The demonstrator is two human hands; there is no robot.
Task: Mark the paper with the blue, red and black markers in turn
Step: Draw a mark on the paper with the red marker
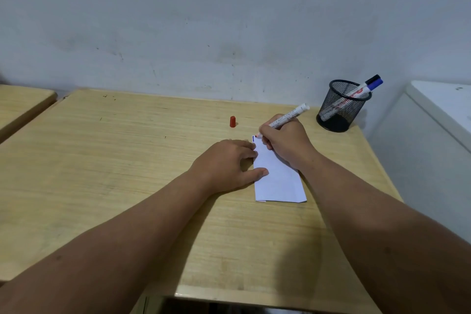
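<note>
Currently, both hands on the wooden desk (127,160), working at a folded white paper (279,183) lying flat right of centre. Right hand (285,143) closed in a writing grip around the red marker (288,118), uncapped; barrel slants up and away to the right, red tip down at the paper's far left corner. A short blue mark (253,138) sits just beside the tip at that corner. Left hand (226,163) lies palm down, fingers loosely spread and mostly flat, holding nothing; fingertips and thumb rest on the paper's left edge, pinning it. Red cap (232,121) stands upright on the desk, apart from the paper, beyond the left hand. Black mesh pen cup (340,107) near the desk's far right corner holds the blue marker (367,88) and the black marker (372,78), both capped and leaning right.
</note>
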